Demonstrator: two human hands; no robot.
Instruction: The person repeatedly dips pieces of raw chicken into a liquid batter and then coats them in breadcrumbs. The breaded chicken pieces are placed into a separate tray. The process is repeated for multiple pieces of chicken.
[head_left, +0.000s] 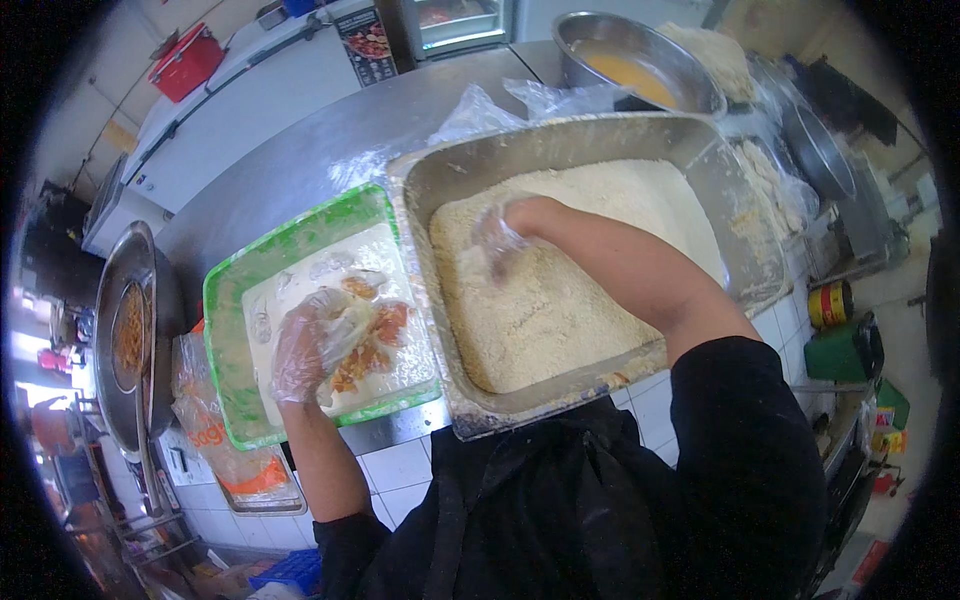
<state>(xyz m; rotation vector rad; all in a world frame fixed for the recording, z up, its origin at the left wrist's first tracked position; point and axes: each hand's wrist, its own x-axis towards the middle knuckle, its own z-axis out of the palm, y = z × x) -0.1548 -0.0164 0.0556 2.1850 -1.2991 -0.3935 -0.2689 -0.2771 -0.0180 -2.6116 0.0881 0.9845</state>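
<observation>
My left hand (307, 345), in a clear plastic glove, is down in a green-rimmed tray (221, 345). White batter (274, 300) fills that tray's floor. Orange-brown coated meat pieces (367, 360) lie beside the gloved fingers; whether they grip one is hidden. To the right stands a deep metal pan (416, 195) holding pale, crumbly flour (555, 322). My right hand (501, 236), gloved too, is at the flour's left part. It is blurred, and its fingers cannot be made out.
A steel bowl with yellow liquid (637, 64) stands at the back right, near clear plastic bags (480, 112). On the left, a large steel bowl (161, 330) holds a strainer of brown bits (131, 330). A white chest freezer (240, 97) is beyond the steel counter (285, 150).
</observation>
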